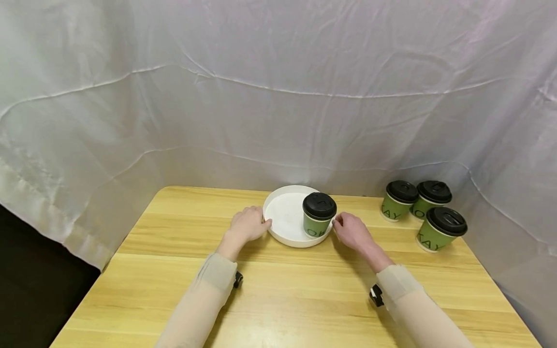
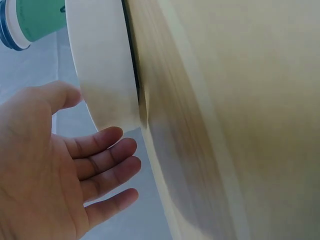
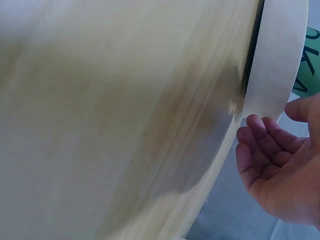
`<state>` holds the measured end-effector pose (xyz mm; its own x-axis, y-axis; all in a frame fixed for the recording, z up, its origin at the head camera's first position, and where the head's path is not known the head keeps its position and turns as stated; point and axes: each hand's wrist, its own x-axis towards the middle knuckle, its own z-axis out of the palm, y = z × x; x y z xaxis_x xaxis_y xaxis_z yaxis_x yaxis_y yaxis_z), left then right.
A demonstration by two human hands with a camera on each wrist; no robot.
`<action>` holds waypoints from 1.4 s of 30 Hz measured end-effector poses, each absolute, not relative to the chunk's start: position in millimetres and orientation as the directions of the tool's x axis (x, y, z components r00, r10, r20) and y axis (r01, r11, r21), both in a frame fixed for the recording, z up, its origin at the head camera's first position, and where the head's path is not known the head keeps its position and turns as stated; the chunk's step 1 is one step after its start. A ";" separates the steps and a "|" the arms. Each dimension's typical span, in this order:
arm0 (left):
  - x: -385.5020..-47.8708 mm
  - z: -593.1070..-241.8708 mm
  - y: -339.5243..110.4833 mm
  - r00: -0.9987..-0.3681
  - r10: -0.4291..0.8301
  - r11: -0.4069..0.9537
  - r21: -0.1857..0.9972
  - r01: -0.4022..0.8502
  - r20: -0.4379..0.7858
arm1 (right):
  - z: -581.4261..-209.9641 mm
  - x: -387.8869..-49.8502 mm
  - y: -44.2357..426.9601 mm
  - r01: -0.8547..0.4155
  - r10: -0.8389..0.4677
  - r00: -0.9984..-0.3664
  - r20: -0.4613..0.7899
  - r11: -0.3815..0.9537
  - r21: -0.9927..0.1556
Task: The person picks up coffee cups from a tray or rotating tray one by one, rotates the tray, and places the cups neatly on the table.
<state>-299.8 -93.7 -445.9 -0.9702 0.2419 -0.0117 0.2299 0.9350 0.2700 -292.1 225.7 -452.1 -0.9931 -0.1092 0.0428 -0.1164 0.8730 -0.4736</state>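
A round white tray (image 1: 283, 215) with a low wall lies near the back edge of the table. On its right half stands a green paper cup (image 1: 316, 226) with a black lid, upright. My left hand (image 1: 249, 224) pinches the tray's left side, thumb at the rim and fingertips against the outer wall (image 2: 107, 65). At the opposite side my right hand (image 1: 353, 232) pinches the rim between thumb and fingers; the right wrist view shows the fingertips (image 3: 255, 120) at the outer wall (image 3: 277, 55). A dark line runs beneath the tray's wall in both wrist views.
Three more lidded green cups stand together at the table's right rear: one at the left (image 1: 393, 208), one behind (image 1: 422, 209), one in front (image 1: 437, 234). A grey-white curtain (image 1: 243, 125) hangs behind the wooden table (image 1: 296, 299) and along its sides.
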 end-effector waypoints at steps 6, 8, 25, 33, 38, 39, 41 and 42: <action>-307.7 -447.6 -95.4 -0.965 0.263 0.934 0.252 0.251 -0.012 | -455.7 -302.7 227.3 -0.135 -0.117 -0.991 0.069 0.878 -0.460; -310.4 -447.1 -95.6 -0.964 0.267 0.935 0.244 0.258 -0.003 | -455.5 -307.2 228.5 -0.139 -0.119 -0.990 0.072 0.878 -0.457; -313.7 -446.8 -95.7 -0.956 0.295 0.931 0.223 0.288 0.005 | -451.6 -316.2 233.5 -0.115 -0.103 -0.993 0.052 0.855 -0.505; -311.1 -449.6 -97.3 -0.949 0.315 0.928 0.199 0.315 0.033 | -444.7 -301.8 235.6 -0.112 -0.042 -0.991 0.127 0.786 -0.608; -310.5 -449.8 -99.0 -0.941 0.337 0.923 0.184 0.338 0.042 | -438.2 -290.5 238.2 -0.134 -0.003 -0.983 0.182 0.689 -0.712; -310.5 -450.0 -99.4 -0.940 0.340 0.923 0.179 0.342 0.040 | -437.1 -288.1 238.8 -0.140 0.007 -0.981 0.194 0.668 -0.731; -311.1 -451.0 -100.3 -0.937 0.346 0.922 0.168 0.348 0.040 | -434.3 -283.2 239.7 -0.162 0.021 -0.974 0.224 0.626 -0.763; -311.2 -451.0 -100.7 -0.936 0.349 0.922 0.164 0.350 0.040 | -432.9 -281.0 240.1 -0.178 0.026 -0.970 0.243 0.605 -0.776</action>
<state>-311.2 -100.7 -451.0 -0.9364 0.3487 0.0396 0.3503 0.9222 0.1636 -281.0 240.1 -432.9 -0.9696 0.0261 0.2432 -0.1782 0.6054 -0.7757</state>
